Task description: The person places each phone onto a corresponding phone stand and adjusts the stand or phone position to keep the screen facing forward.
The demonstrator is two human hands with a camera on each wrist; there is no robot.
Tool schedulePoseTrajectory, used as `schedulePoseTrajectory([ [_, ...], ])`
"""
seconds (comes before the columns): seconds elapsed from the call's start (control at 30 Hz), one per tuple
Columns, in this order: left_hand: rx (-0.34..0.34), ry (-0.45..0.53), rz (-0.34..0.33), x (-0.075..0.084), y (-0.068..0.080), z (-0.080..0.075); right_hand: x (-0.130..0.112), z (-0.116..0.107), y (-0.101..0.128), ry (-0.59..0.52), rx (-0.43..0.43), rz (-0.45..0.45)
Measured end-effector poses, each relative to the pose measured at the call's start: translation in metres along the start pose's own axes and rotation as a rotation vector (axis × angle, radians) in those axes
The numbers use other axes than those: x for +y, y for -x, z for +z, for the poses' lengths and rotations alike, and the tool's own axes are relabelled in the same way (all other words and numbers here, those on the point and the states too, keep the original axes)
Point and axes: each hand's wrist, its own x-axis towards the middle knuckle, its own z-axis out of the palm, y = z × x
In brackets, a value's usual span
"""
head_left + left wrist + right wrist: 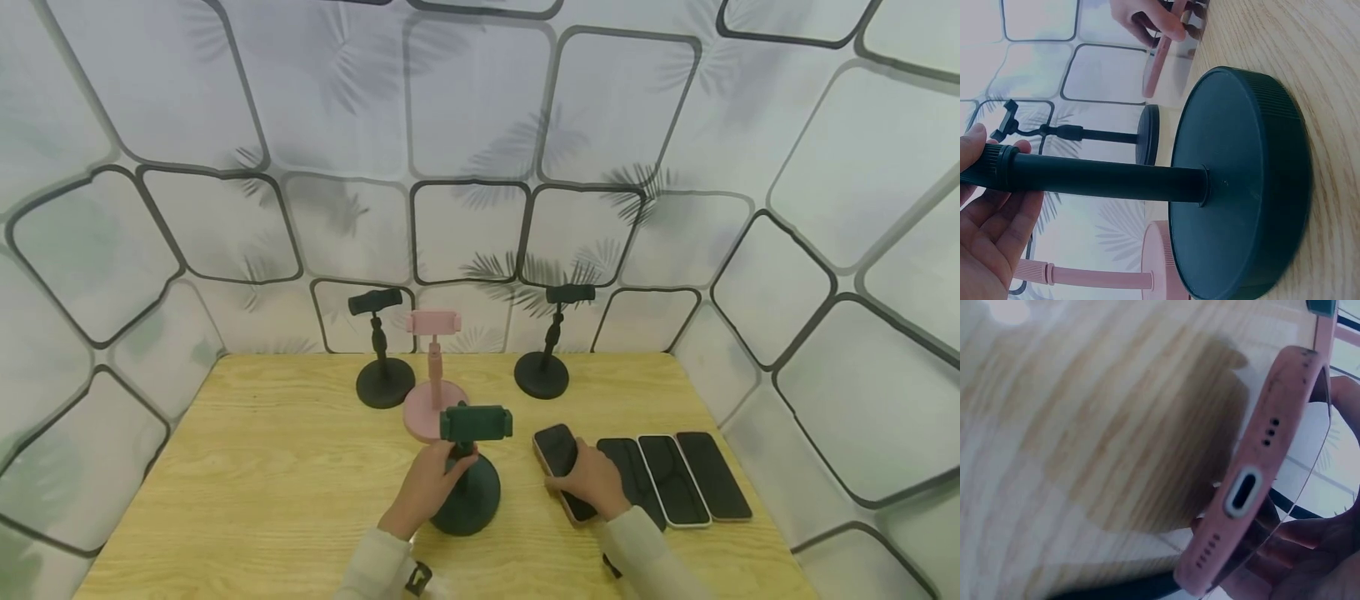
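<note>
A dark green phone stand (468,475) with a round base and a clamp on top stands near the table's front. My left hand (429,487) grips its upright pole (1104,177) just under the clamp; the base (1241,181) rests on the wood. My right hand (592,482) holds a pink-cased phone (562,471) by its edges, one end lifted off the table. The right wrist view shows the phone's bottom edge (1244,487) with its charging port, raised above the tabletop, with my fingers (1329,550) behind it.
Three more dark phones (675,479) lie side by side to the right. A pink stand (435,392) and two black stands (382,358) (547,350) stand at the back of the wooden table (262,475). Patterned walls enclose the table.
</note>
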Motion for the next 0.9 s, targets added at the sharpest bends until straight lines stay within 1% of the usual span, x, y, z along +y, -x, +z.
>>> schedulePoseTrajectory([
  [0.2,0.002,0.0,0.002,0.0,-0.001,-0.002,-0.002,-0.003,-0.005,-0.033,-0.015,0.051],
  [0.3,-0.003,-0.002,-0.005,0.0,-0.001,-0.002,-0.003,-0.006,-0.003,-0.083,-0.027,0.081],
  [0.4,-0.009,-0.008,-0.009,0.0,0.0,-0.002,-0.008,-0.012,0.002,-0.142,-0.007,0.086],
  [0.47,-0.012,-0.013,-0.012,0.0,0.001,-0.002,-0.014,-0.018,0.007,-0.198,0.023,0.07],
  [0.6,-0.009,-0.011,-0.006,0.0,0.001,-0.002,-0.035,-0.04,0.022,-0.319,0.1,0.029],
  [0.77,0.003,0.001,0.013,-0.001,0.001,-0.003,-0.069,-0.079,0.043,-0.452,0.203,-0.018],
  [0.9,0.001,0.02,0.021,-0.002,-0.001,-0.002,-0.093,-0.107,0.06,-0.567,0.283,-0.066],
])
